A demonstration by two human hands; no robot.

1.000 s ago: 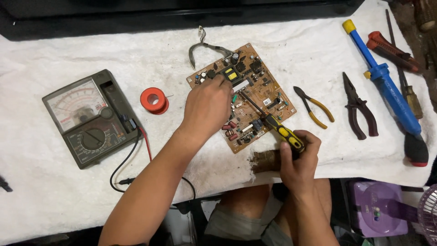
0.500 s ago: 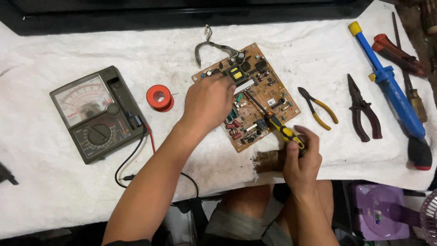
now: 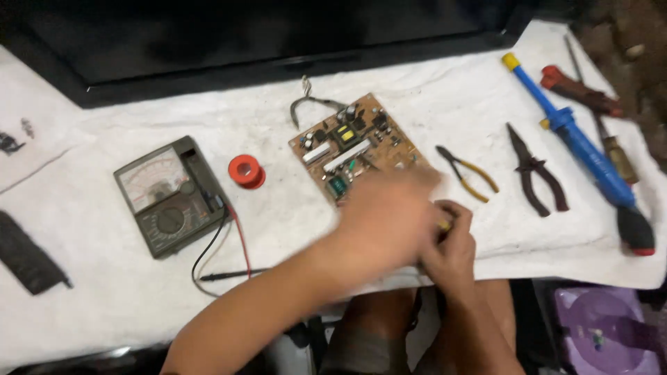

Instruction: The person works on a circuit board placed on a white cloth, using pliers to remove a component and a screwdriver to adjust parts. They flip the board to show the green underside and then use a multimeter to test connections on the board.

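Left hand [image 3: 389, 219] blurred over circuit board [image 3: 354, 146] | right hand [image 3: 451, 243] gripping yellow-handled tool [image 3: 443, 225] | analog multimeter [image 3: 170, 194] at left | pliers [image 3: 538, 173] at right

A white cloth [image 3: 431, 104] covers the bench. On it the circuit board [image 3: 351, 146] is brown, dotted with black parts, a yellow block and a green one. The meter [image 3: 170, 196] is dark grey with a pale dial, trailing one red and one black lead. The solder spool [image 3: 246, 171] is orange-red. Small pliers [image 3: 467, 172] have yellow handles, the larger pliers [image 3: 536, 173] dark red. The desoldering pump [image 3: 580, 142] is blue, yellow-capped.
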